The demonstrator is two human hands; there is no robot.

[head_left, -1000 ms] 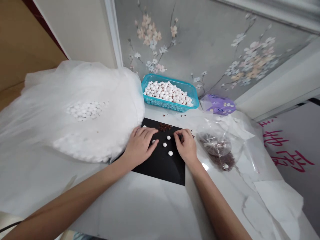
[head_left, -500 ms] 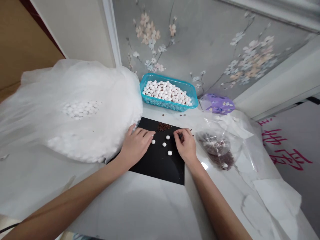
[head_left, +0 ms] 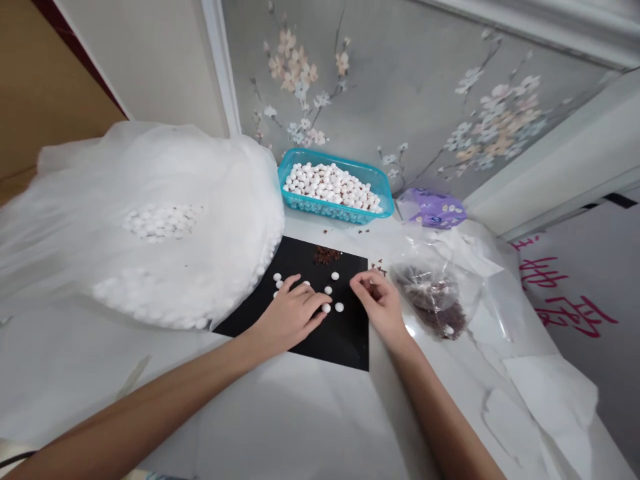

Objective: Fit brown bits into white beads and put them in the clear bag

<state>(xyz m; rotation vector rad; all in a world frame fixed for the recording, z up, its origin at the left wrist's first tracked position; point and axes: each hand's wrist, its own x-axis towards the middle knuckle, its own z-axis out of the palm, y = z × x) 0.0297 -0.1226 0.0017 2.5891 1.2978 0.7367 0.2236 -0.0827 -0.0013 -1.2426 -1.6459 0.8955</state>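
My left hand [head_left: 286, 317] is low over a black mat [head_left: 335, 347], with thumb and index fingertips at either side of a small white ball [head_left: 326, 308]; its other fingers are spread. More loose white balls lie near it, one of them a white ball [head_left: 339, 307] just to the right. My right hand [head_left: 381, 301] rests at the mat's right edge, its fingertips pinched together; whatever is between them is hidden. At the mat's far edge is a heap of small dark brown pieces [head_left: 327, 255].
A large translucent white bag [head_left: 165, 267] full of white balls stands left. Behind the mat is a blue basket [head_left: 330, 212] of white balls mixed with brown bits. To the right lie a clear bag [head_left: 435, 293] of brown pieces and a purple packet [head_left: 435, 208].
My left hand has moved right and nearer to me, from the white bag's edge onto the mat, uncovering white balls at the left. My right hand has shifted slightly right and nearer.
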